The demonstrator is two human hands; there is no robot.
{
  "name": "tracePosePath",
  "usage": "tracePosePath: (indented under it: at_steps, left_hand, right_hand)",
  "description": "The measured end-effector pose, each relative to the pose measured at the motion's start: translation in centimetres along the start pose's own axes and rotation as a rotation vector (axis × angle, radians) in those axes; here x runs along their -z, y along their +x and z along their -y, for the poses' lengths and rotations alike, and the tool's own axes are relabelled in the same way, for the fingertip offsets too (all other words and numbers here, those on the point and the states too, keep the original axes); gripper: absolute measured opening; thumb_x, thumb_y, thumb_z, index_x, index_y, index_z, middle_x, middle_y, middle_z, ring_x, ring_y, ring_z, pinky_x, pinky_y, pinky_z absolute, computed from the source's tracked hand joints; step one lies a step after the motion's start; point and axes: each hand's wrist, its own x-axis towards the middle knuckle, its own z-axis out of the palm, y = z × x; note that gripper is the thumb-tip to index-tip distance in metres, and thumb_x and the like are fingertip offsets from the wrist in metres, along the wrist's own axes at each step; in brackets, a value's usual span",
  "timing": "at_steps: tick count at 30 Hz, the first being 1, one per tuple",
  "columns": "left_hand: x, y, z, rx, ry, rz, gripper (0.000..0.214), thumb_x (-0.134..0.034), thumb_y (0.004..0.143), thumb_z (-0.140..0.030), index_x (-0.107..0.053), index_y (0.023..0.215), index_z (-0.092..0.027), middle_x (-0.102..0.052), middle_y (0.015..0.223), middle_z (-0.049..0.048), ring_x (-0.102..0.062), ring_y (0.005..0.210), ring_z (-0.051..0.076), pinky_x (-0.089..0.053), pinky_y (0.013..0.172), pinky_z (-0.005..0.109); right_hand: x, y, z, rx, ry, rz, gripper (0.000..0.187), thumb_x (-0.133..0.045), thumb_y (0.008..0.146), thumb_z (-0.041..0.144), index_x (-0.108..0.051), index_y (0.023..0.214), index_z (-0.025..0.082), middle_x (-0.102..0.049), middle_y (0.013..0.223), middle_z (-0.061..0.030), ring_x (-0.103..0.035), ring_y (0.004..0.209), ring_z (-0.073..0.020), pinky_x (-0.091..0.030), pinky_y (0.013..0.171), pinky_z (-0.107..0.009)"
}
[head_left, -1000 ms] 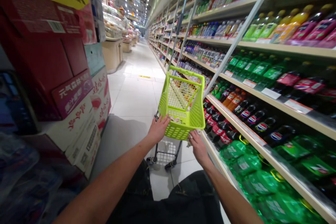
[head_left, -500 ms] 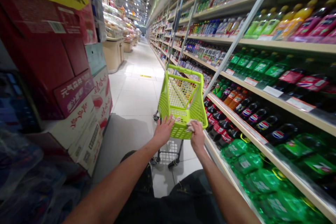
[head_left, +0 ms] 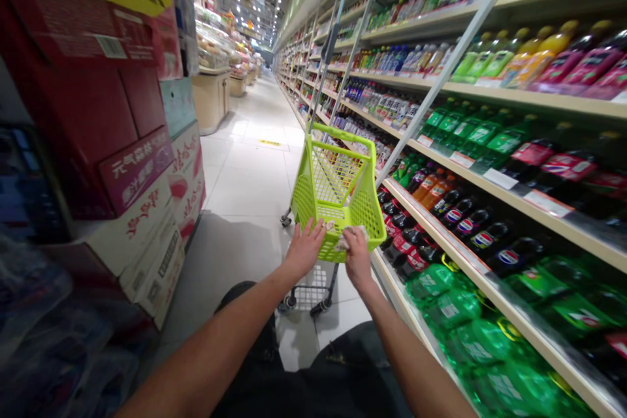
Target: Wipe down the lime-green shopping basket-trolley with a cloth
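Note:
A lime-green shopping cart with lattice basket walls stands ahead of me on a dark wheeled frame. My left hand rests on the basket's near left rim, its fingers stretched out and somewhat apart. A crumpled whitish cloth is gripped in my right hand, pressed against the near rim to the right of the left hand. Close to my left fingertips, a small pale patch shows at the basket's edge; what it is I cannot make out.
Drink shelves full of soda bottles run along the right, close to the cart. Stacked drink cartons line the left. A tiled aisle leads away between them, past food counters.
My right hand has slid left along the basket rim with the cloth, nearer to my left hand. The left hand stays at nearly the same spot on the rim.

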Motion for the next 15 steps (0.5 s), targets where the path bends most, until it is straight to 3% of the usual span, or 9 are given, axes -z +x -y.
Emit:
tracePosePath:
  at_steps: [3,7,9,12,15]
  left_hand:
    - [0.0,-0.3,0.1,-0.027,0.016,-0.02,0.051,-0.029,0.08,-0.008,-0.034,0.13,-0.02,-0.029,0.142,0.0042,-0.023,0.13,0.028,-0.024,0.101,0.054]
    - [-0.3,-0.5,0.1,-0.007,0.008,-0.039,0.057,-0.03,0.078,-0.006,-0.029,0.133,-0.022,-0.028,0.142,0.0033,-0.022,0.13,0.028,-0.023,0.101,0.055]
    - [-0.6,-0.5,-0.2,0.003,-0.002,-0.039,0.059,-0.03,0.077,-0.005,-0.027,0.134,-0.022,-0.028,0.142,0.0044,-0.023,0.13,0.027,-0.023,0.101,0.054]
    - [-0.7,-0.6,-0.5,-0.008,-0.009,-0.034,0.057,-0.03,0.077,-0.005,-0.03,0.132,-0.021,-0.029,0.142,0.0048,-0.023,0.13,0.026,-0.025,0.101,0.053]
    - [-0.3,-0.8,-0.3,-0.065,-0.001,-0.031,0.052,-0.03,0.079,-0.008,-0.035,0.129,-0.021,-0.031,0.141,0.0037,-0.023,0.13,0.026,-0.026,0.101,0.053]
  right_hand:
    - [-0.8,0.1,1.1,0.092,0.032,0.103,0.048,-0.036,0.071,0.002,-0.058,0.109,0.021,-0.049,0.122,-0.0084,-0.042,0.116,-0.0206,-0.039,0.095,-0.04]
    - [2.1,-0.4,-3.1,-0.08,-0.058,0.01,0.045,-0.034,0.072,0.005,-0.059,0.107,0.02,-0.051,0.118,-0.0093,-0.048,0.109,-0.0221,-0.044,0.09,-0.041]
    - [2.7,-0.6,-3.8,-0.146,-0.07,-0.024,0.044,-0.034,0.073,0.007,-0.058,0.108,0.019,-0.05,0.119,-0.0107,-0.048,0.11,-0.0239,-0.044,0.089,-0.044]
    - [0.9,-0.6,-0.8,-0.109,-0.026,0.045,0.045,-0.035,0.073,0.006,-0.057,0.11,0.019,-0.05,0.121,-0.0118,-0.046,0.113,-0.024,-0.042,0.092,-0.044]
    - [-0.9,-0.3,2.7,0.016,0.042,0.139,0.049,-0.036,0.073,0.002,-0.055,0.115,0.02,-0.045,0.128,-0.0112,-0.041,0.119,-0.0212,-0.038,0.097,-0.04]
